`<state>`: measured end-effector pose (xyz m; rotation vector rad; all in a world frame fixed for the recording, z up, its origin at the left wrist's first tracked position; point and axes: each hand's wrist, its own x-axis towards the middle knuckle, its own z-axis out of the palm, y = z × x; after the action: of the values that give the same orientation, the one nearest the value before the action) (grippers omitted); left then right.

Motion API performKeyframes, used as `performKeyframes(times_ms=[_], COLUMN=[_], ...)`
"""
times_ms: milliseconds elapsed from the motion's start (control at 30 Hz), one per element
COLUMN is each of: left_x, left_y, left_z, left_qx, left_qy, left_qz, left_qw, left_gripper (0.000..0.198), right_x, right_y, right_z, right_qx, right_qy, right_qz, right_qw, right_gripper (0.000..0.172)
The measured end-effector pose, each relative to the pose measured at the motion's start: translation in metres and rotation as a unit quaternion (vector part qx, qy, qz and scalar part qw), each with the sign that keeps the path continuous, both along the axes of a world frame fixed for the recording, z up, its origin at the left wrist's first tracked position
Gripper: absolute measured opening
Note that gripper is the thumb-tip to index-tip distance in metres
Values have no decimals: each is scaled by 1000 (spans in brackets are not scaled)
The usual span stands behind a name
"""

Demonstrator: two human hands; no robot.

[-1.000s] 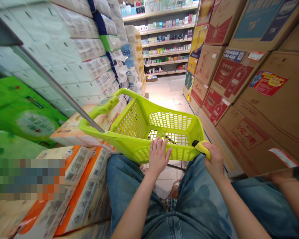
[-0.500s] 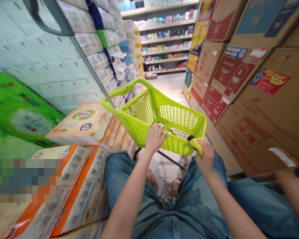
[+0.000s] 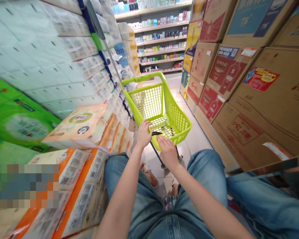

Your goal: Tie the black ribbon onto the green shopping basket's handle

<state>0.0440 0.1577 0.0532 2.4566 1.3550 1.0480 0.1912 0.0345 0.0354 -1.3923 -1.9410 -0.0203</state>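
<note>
A lime-green wheeled shopping basket (image 3: 180, 111) stands in front of my knees, its long grey pull handle (image 3: 112, 59) slanting up to the left. Inside, only the mesh walls and floor show. My left hand (image 3: 143, 134) grips the basket's near left rim, fingers bent over the edge. Beside it, my right hand (image 3: 167, 151) is closed on a soft yellow thing with a black edge (image 3: 156, 140), possibly a cloth, pressed at the near rim. My fingers cover part of it, so its kind is unclear.
Stacked tissue packs (image 3: 74, 124) line my left side, and cardboard cartons (image 3: 251, 99) are piled along the right. Shelves of small boxes (image 3: 161, 39) close off the aisle ahead. A tiled floor (image 3: 196, 136) runs between. Another denim-clad leg (image 3: 266, 205) appears at lower right, perhaps a reflection.
The basket has swung round to point more straight down the aisle, its near end shifting left. My right hand moved left along the rim with the yellow thing, close to my left hand.
</note>
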Motion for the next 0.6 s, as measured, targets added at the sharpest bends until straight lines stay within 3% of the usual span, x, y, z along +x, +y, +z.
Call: performKeyframes(times_ms=[133, 233, 433, 600], left_x=[-35, -58, -88, -91], left_y=[12, 18, 7, -6], left_z=[-2, -4, -5, -4], left_qx=[-13, -27, -57, -69], left_qy=[-18, -31, -40, -49], left_qz=[-1, 0, -16, -13], left_qw=[1000, 999, 997, 996], left_gripper=[32, 36, 43, 49], right_x=[-18, -11, 46, 84], right_y=[12, 13, -4, -10], right_z=[0, -4, -12, -11], right_qx=[6, 21, 69, 76], right_qy=[-55, -74, -80, -73], right_qz=[50, 62, 38, 37], right_qw=[997, 995, 994, 994], right_gripper=[63, 65, 71, 74])
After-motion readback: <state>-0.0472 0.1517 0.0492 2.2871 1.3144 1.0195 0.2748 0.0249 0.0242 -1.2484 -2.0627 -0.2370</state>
